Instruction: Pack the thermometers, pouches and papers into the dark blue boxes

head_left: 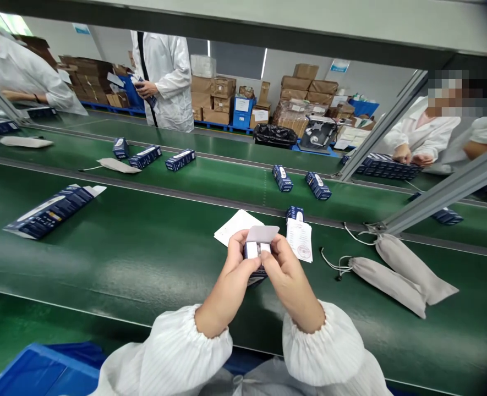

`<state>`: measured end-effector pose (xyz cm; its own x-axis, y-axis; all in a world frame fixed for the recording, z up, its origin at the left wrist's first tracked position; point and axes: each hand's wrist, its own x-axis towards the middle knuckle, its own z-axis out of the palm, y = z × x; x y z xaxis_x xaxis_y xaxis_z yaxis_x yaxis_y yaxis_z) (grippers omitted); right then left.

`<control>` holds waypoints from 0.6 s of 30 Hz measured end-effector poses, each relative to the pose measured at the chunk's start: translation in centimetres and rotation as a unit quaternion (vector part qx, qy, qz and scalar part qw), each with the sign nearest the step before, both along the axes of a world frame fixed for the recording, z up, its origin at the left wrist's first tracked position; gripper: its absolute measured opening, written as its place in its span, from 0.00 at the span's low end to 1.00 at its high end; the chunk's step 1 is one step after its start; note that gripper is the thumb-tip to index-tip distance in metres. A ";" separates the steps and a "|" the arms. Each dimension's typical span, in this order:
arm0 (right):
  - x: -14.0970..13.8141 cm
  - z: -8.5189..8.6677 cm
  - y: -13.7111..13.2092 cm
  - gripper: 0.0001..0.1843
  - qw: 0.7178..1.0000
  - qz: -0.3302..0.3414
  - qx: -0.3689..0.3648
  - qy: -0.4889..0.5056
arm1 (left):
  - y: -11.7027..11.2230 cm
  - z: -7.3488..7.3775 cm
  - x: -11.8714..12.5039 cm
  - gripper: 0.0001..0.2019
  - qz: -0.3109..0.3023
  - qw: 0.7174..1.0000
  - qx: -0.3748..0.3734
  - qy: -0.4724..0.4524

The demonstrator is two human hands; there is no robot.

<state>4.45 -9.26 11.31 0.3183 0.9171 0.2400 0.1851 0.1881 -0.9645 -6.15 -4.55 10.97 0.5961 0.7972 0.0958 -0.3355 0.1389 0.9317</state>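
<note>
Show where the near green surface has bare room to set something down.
Free: green surface between the long carton and left hand; also the near side of the gray pouches. Crowded: beyond the right hand, with printed slips and a blue box.

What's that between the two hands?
In the head view, a blue box with its flap up is between the left hand and the right hand.

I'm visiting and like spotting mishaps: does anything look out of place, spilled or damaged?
Nothing looks spilled or clearly damaged. The oddest thing is the carton at left: it looks flattened, with an end flap sticking out, unlike the fuller boxes on the next belt. The held box is open too.
</note>
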 end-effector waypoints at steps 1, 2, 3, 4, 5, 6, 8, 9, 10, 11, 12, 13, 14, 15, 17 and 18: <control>0.3 -0.1 0.1 0.15 1.000 0.003 0.020 -0.003 | 0.3 0.0 -0.1 0.20 -0.005 1.000 0.005 0.000; 0.6 -0.2 0.2 0.15 0.999 0.005 0.044 -0.013 | 0.6 0.0 -0.2 0.20 -0.010 1.000 0.022 0.005; 1.0 -0.3 0.2 0.14 0.997 0.006 0.068 -0.040 | 0.9 -0.1 -0.5 0.19 -0.015 0.998 0.053 0.016; 1.5 -0.3 0.1 0.13 0.992 0.007 0.089 -0.085 | 1.3 -0.1 -0.8 0.17 -0.014 0.994 0.103 0.035; 2.0 -0.1 -0.1 0.12 0.984 0.010 0.106 -0.143 | 1.6 -0.1 -1.2 0.14 -0.005 0.983 0.174 0.059; 2.6 0.1 -0.4 0.12 0.972 0.016 0.118 -0.205 | 2.0 -0.1 -1.7 0.11 0.010 0.962 0.261 0.084; 3.5 0.4 -0.9 0.17 0.945 0.042 0.122 -0.300 | 2.8 -0.2 -2.7 0.09 0.046 0.891 0.433 0.130; 3.8 0.5 -1.2 0.20 0.936 0.053 0.123 -0.326 | 3.1 -0.3 -3.2 0.10 0.057 0.854 0.497 0.144; 3.9 0.5 -1.4 0.23 0.929 0.057 0.127 -0.342 | 3.3 -0.4 -3.6 0.13 0.062 0.826 0.539 0.154; 3.9 0.4 -1.5 0.25 0.924 0.052 0.136 -0.353 | 3.4 -0.6 -4.0 0.17 0.063 0.809 0.562 0.161; 3.7 0.2 -1.6 0.25 0.920 0.038 0.150 -0.361 | 3.4 -0.8 -4.2 0.19 0.065 0.802 0.570 0.165; 3.5 -0.1 -1.6 0.24 0.914 0.019 0.168 -0.368 | 3.2 -1.0 -4.3 0.19 0.069 0.804 0.567 0.167; 3.2 -0.3 -1.6 0.24 0.910 0.001 0.181 -0.373 | 3.0 -1.2 -4.2 0.19 0.075 0.812 0.554 0.165; 2.9 -0.5 -1.6 0.23 0.908 -0.012 0.188 -0.374 | 2.7 -1.3 -4.1 0.19 0.081 0.827 0.533 0.159; 2.5 -0.4 -1.6 0.20 0.915 -0.027 0.178 -0.362 | 2.0 -1.2 -3.6 0.16 0.090 0.870 0.464 0.140; 2.3 -0.3 -1.7 0.18 0.921 -0.031 0.164 -0.351 | 1.7 -1.1 -3.4 0.15 0.092 0.893 0.421 0.132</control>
